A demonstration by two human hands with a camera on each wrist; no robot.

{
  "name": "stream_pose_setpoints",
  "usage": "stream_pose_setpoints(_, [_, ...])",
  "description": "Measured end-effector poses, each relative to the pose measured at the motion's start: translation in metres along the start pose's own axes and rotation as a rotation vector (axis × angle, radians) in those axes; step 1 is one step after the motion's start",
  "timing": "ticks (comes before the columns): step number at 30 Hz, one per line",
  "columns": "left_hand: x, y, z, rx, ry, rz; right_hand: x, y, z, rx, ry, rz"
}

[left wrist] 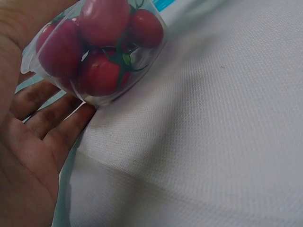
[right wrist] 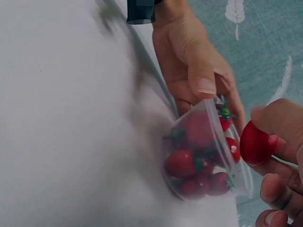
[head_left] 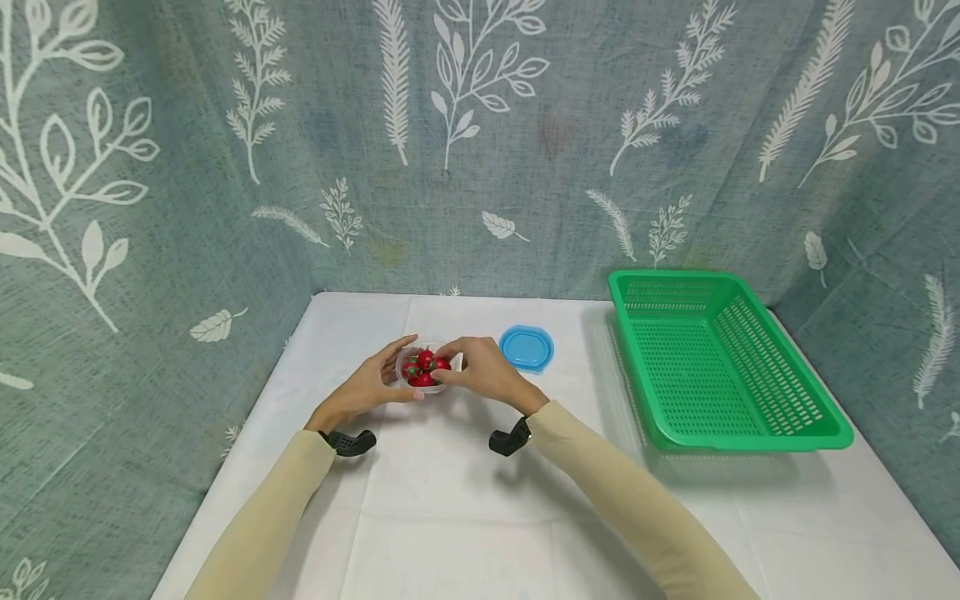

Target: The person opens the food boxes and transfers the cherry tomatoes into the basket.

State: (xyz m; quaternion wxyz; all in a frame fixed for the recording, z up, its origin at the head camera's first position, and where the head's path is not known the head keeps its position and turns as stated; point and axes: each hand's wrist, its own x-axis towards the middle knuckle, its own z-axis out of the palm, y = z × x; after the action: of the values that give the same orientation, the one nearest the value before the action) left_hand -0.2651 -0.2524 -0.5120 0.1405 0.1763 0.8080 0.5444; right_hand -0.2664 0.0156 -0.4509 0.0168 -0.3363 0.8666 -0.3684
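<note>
Clear cup [head_left: 417, 369] of red cherry tomatoes gripped in left hand [head_left: 365, 388]; right hand [head_left: 483, 374] pinches one glossy tomato [right wrist: 255, 143] at rim.

I can read no text, label, brand, number or sign anywhere here. The clear tub [head_left: 424, 367] of tomatoes in my hands bears no print, the blue lid [head_left: 527, 347] and green basket [head_left: 813, 421] are plain, and the backdrop cloth [head_left: 480, 150] shows only leaf patterns.
</note>
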Motion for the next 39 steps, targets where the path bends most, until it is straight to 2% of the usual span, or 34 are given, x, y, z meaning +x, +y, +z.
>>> stream_pose_setpoints(8, [0.002, 0.0, 0.001, 0.011, 0.0, -0.003, -0.003, 0.003, -0.017, -0.018, 0.032, -0.008])
stream_pose_setpoints(17, [0.005, -0.002, 0.001, 0.022, 0.005, -0.006, -0.01, 0.004, -0.047, -0.043, 0.109, -0.012])
stream_pose_setpoints(33, [0.003, -0.002, 0.0, -0.006, -0.006, 0.004, -0.029, 0.022, -0.107, -0.09, 0.188, 0.106])
stream_pose_setpoints(39, [0.002, 0.0, 0.0, -0.012, -0.002, -0.002, -0.042, 0.035, -0.127, -0.108, 0.215, 0.109])
